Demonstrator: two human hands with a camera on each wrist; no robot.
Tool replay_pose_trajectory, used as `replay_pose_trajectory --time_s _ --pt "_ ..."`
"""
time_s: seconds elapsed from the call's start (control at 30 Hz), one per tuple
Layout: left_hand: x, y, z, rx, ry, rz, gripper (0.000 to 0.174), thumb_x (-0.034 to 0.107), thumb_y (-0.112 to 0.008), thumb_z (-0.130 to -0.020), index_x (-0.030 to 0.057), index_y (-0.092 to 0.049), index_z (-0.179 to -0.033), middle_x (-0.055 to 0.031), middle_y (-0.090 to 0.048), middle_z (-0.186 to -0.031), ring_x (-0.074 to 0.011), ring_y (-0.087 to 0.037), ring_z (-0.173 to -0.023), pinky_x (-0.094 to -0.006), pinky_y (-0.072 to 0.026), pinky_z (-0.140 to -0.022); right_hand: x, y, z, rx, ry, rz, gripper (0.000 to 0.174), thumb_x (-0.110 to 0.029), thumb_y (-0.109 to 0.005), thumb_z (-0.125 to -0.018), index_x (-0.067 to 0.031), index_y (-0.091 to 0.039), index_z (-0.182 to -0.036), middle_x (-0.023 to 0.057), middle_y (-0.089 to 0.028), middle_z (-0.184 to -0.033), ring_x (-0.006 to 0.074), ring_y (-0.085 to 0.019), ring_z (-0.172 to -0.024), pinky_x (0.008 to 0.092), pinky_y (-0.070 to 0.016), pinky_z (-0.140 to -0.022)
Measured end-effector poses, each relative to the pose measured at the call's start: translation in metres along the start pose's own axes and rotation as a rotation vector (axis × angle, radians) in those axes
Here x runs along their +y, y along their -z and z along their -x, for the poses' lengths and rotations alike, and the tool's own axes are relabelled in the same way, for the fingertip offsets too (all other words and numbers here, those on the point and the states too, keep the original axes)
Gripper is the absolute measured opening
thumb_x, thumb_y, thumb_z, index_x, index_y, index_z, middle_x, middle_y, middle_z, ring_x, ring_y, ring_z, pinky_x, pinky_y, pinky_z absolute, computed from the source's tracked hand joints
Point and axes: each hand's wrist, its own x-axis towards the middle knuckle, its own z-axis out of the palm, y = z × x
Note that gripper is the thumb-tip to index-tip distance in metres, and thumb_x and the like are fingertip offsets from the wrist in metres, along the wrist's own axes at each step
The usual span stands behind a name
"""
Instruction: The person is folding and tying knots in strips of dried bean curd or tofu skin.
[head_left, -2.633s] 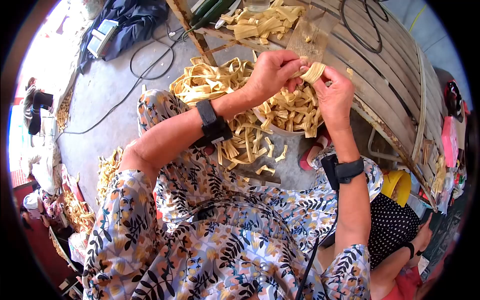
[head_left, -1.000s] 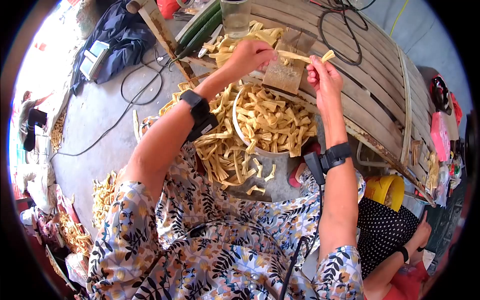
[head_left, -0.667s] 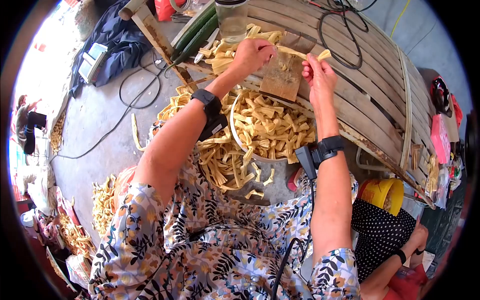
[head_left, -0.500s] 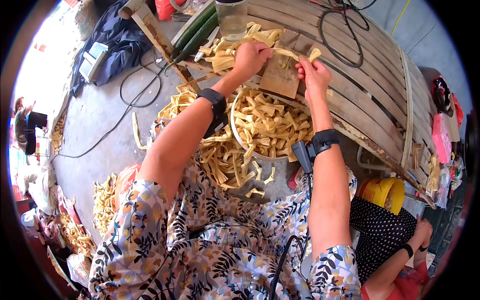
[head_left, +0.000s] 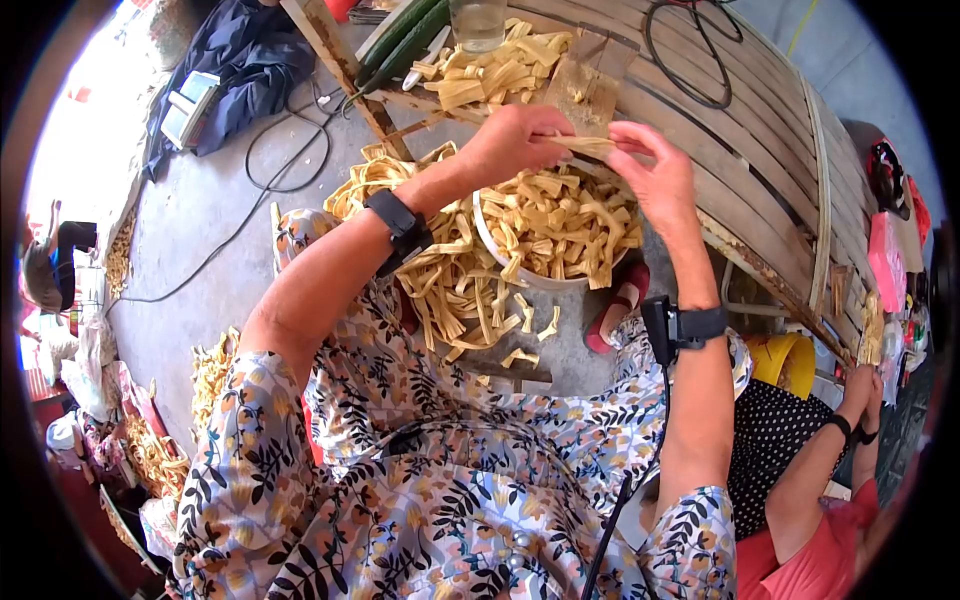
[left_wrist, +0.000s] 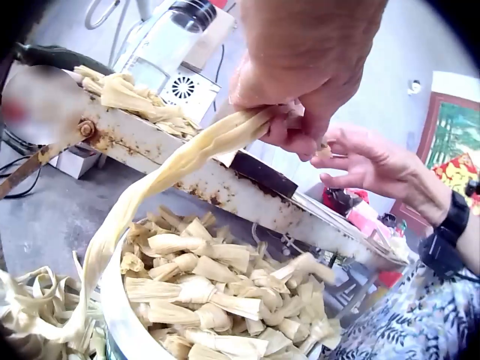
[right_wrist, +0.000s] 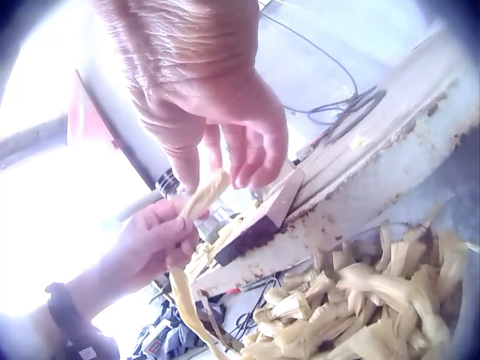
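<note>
My left hand [head_left: 512, 145] pinches a pale yellow tofu skin strip [left_wrist: 154, 184]. Its long tail hangs past the bucket rim in the left wrist view, while a short end [right_wrist: 206, 193] sticks out toward my right hand [head_left: 662, 185]. The right hand's fingers are spread loosely around that short end, thumb apart from the fingertips in the right wrist view. Below both hands stands a white bucket [head_left: 484, 232], heaped with knotted tofu skin pieces [head_left: 560, 225]. Long untied strips [head_left: 385, 185] lie in a pile left of it.
Behind my hands is a slatted bench [head_left: 740, 150] with a rusty edge, carrying a wooden block [head_left: 590, 95], more tofu skin [head_left: 500, 65], a glass jar [head_left: 478, 25] and cucumbers [head_left: 405, 45]. Another person's hands [head_left: 860, 395] and a yellow bucket [head_left: 785, 365] are at right.
Both hands have come nearer to me, from over the block to over the bucket's far side. My right hand pinched a strip's flared end earlier; its fingers are now loosened and spread.
</note>
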Motion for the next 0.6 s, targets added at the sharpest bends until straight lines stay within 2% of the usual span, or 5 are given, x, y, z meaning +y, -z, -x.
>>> replay_pose_trajectory --time_s 0.13,0.3,0.4,0.53,0.6 --pt "0.008 -0.002 0.005 -0.147 0.127 0.283 0.021 0.018 -0.059 -0.082 0.0022 -0.057 -0.095 -0.0007 -0.059 -0.068 -0.0056 -0.05 -0.054 -0.0189 -0.0405 -0.048 0.0 0.0 0.002 -0.158 -0.111 0.034 0.018 0.002 -0.058 -0.072 -0.0021 -0.062 -0.089 0.0018 -0.061 -0.084 0.0095 -0.055 -0.075 0.0223 -0.0441 -0.066" --pt "-0.01 0.003 0.008 -0.252 0.31 0.581 0.018 0.019 -0.054 -0.085 0.0023 -0.056 -0.09 0.0002 -0.056 -0.065 -0.0039 -0.049 -0.053 -0.0168 -0.0405 -0.048 -0.003 -0.003 0.002 -0.176 0.124 0.036 0.023 0.004 -0.055 -0.071 -0.0035 -0.062 -0.091 0.0024 -0.062 -0.088 0.0105 -0.056 -0.083 0.0231 -0.043 -0.076" --pt "-0.007 0.0 0.011 -0.137 0.156 0.207 0.014 0.018 -0.056 -0.084 0.0039 -0.056 -0.088 0.0007 -0.056 -0.061 -0.0034 -0.05 -0.051 -0.0169 -0.0404 -0.046 -0.002 0.01 -0.002 -0.163 -0.051 -0.129 0.019 -0.003 -0.054 -0.078 -0.0014 -0.061 -0.096 0.0044 -0.062 -0.091 0.0115 -0.058 -0.082 0.0234 -0.0456 -0.074" --pt "0.004 -0.023 0.019 0.075 -0.374 -0.346 0.016 0.011 -0.058 -0.077 0.008 -0.055 -0.092 -0.0108 -0.056 -0.06 -0.0216 -0.052 -0.046 -0.0287 -0.0432 -0.045 0.011 -0.001 -0.002 -0.27 -0.158 -0.042 0.018 -0.015 -0.054 -0.085 0.0012 -0.06 -0.09 0.0035 -0.063 -0.08 0.0108 -0.059 -0.077 0.0225 -0.0466 -0.072" --pt "0.007 -0.028 0.019 0.014 -0.437 -0.401 0.018 0.01 -0.058 -0.075 0.0092 -0.055 -0.092 -0.0142 -0.054 -0.062 -0.0299 -0.052 -0.051 -0.0359 -0.0438 -0.048 0.015 -0.006 0.003 -0.329 -0.326 0.022 0.02 -0.019 -0.055 -0.084 -0.0003 -0.062 -0.086 0.0047 -0.061 -0.072 0.0102 -0.059 -0.065 0.0226 -0.0473 -0.061"
